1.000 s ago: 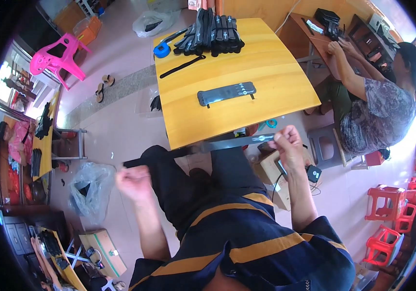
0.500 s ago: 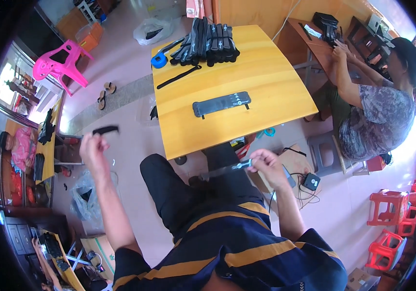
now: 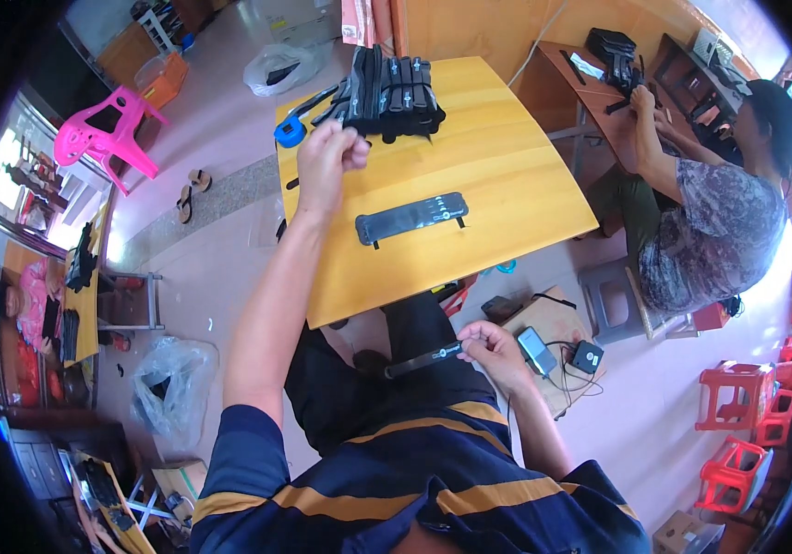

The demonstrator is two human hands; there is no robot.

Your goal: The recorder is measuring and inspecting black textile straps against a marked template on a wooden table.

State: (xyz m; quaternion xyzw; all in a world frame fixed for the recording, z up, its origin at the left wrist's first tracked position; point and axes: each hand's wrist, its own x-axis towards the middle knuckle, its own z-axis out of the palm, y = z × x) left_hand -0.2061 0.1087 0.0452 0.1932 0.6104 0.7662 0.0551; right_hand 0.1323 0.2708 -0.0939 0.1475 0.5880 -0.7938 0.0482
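Note:
My left hand (image 3: 331,159) hovers over the far left part of the yellow table (image 3: 516,138), just in front of a bundle of black straps (image 3: 386,97). Its fingers are curled closed; what they hold is hidden and blurs into the dark bundle behind. Above my lap, my right hand (image 3: 495,355) pinches one end of a black strap (image 3: 423,359) with pale printing, which points left. A wider flat black band (image 3: 411,219) with small tabs lies on the table. Beside the bundle sits a blue tape measure (image 3: 290,132).
To the right, another person (image 3: 719,212) works at a brown table (image 3: 567,88). Below the yellow table's right side, a cardboard box (image 3: 553,319) carries a small device and a black adapter (image 3: 587,356). Red stools (image 3: 733,397) stand right; a pink chair (image 3: 105,134) stands left.
My left hand has swung from the left, off the table, to over it near the bundle; the dark strip it held no longer shows clearly. The right hand stays nearly in place with its strap.

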